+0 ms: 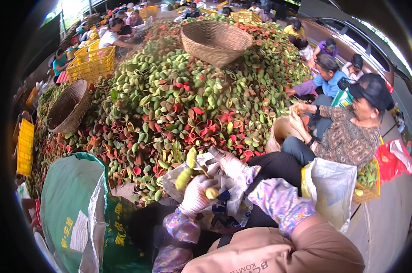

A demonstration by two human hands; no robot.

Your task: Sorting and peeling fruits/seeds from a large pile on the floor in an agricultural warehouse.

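Note:
My left hand (pixel 196 194), in a striped glove with a floral sleeve cover, grips a stem bearing a few yellow-green seed pods (pixel 187 175). To its right and slightly farther off is my gloved right hand (pixel 228 164), its fingers apart and nothing visible in them. A plastic sack (pixel 223 211) with printing lies crumpled on my lap under both hands. Just beyond them rises a large heap of pods (pixel 192 92), many green or brownish. Red, split-open husks (pixel 206 131) are scattered through its near side.
Left of me stands an open green sack (pixel 71 191). A white-lined container (pixel 328 191) and a leaf-filled crate (pixel 367 181) are at right. Wicker baskets (pixel 216 42) (pixel 69 107) rest on the heap. A person (pixel 349 133) sits close on my right; several others work around the heap.

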